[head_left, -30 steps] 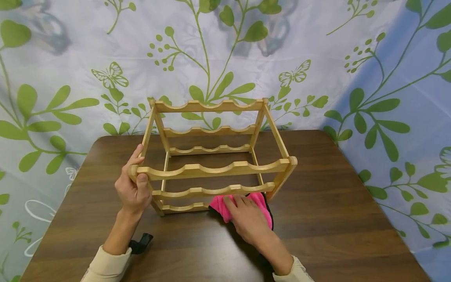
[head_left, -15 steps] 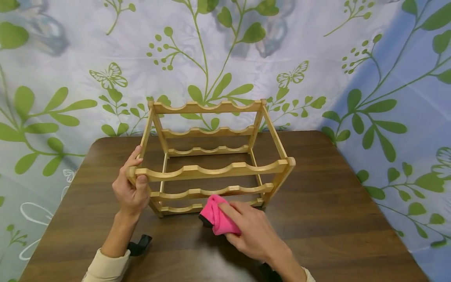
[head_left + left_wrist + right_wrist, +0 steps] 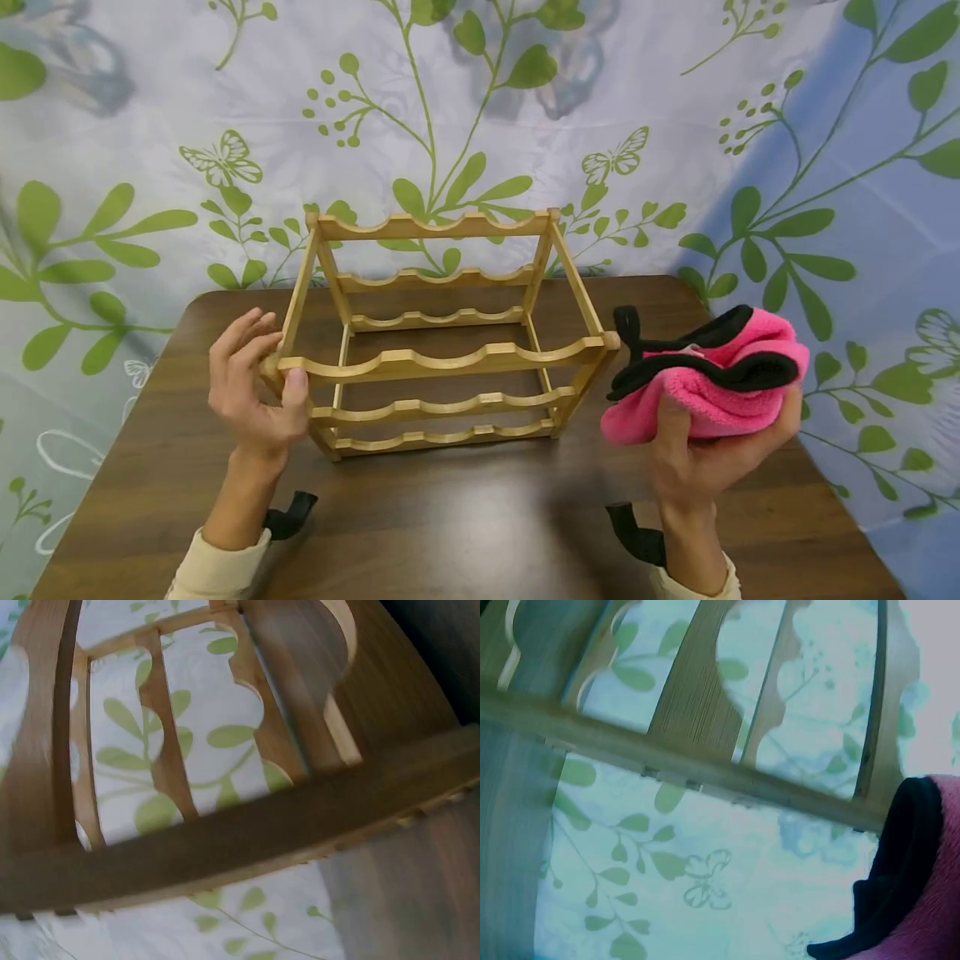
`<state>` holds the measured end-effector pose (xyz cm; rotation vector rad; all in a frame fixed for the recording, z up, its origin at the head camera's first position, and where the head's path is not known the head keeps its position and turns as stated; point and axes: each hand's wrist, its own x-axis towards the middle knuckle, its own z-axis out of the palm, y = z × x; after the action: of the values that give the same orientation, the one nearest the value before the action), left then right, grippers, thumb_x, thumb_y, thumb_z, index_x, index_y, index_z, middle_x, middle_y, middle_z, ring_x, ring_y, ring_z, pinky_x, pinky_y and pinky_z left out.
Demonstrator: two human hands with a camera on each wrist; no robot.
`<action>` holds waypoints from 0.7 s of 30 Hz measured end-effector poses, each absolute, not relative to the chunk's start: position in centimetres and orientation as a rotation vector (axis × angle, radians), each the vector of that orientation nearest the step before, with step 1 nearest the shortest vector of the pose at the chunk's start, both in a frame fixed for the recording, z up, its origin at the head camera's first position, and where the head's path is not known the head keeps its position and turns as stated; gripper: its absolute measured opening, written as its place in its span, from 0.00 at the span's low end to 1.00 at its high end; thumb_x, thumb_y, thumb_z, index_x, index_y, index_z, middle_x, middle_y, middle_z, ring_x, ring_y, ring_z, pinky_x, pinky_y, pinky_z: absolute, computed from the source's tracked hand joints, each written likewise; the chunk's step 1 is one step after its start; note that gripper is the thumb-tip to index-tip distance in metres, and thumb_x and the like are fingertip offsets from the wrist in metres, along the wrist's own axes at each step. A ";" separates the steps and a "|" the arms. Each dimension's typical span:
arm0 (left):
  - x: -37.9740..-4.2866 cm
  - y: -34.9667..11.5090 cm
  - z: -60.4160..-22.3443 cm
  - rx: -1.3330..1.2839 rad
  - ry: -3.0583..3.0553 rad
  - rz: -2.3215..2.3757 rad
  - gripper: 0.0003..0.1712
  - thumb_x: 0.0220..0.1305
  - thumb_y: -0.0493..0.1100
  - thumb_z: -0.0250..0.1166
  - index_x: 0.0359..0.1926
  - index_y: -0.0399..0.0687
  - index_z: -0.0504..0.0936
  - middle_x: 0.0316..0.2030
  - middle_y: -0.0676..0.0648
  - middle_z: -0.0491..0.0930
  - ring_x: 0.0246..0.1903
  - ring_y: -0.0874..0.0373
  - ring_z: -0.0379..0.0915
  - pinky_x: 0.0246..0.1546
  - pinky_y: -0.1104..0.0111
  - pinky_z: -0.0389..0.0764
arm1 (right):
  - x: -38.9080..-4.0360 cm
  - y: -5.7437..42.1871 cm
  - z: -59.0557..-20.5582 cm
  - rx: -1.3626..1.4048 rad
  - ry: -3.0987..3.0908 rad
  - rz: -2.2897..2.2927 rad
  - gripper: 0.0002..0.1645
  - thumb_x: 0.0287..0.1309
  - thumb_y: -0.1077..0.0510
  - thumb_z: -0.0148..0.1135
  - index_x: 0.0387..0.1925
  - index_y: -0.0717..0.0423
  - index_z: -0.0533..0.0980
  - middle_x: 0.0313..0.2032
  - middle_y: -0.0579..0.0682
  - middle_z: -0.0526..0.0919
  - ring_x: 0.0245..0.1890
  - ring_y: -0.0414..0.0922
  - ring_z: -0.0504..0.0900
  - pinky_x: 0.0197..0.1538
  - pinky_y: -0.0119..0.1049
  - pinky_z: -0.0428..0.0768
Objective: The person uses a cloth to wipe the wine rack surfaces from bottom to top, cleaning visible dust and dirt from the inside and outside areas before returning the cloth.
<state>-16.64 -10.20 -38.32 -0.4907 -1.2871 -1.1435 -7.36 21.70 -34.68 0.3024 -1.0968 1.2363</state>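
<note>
Two pale sleeves [image 3: 225,568] are the nearest, each with a black strap [image 3: 291,517] beside the wrist. At right, the right hand [image 3: 693,471] holds a folded pink cloth [image 3: 705,408] with black edge, raised above the table [image 3: 450,517]. At left, the left hand [image 3: 251,400] holds, between thumb and fingers, the near left corner of the wooden rack [image 3: 397,362], which stands on the table. Farthest, a leaf-patterned curtain [image 3: 285,83] covers the background.
</note>
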 end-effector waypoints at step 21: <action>-11.6 2.1 -37.5 -0.832 -1.990 -0.526 0.32 0.74 0.54 0.48 0.58 0.27 0.75 0.51 0.35 0.80 0.48 0.44 0.77 0.53 0.58 0.77 | -8.2 22.0 -35.6 0.354 -1.855 1.340 0.53 0.42 0.76 0.66 0.71 0.67 0.55 0.56 0.59 0.71 0.48 0.49 0.75 0.48 0.31 0.78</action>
<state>-11.61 2.14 -37.48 -0.8324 -1.9900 -0.5260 -8.24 22.03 -35.62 0.3544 -1.8545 1.3401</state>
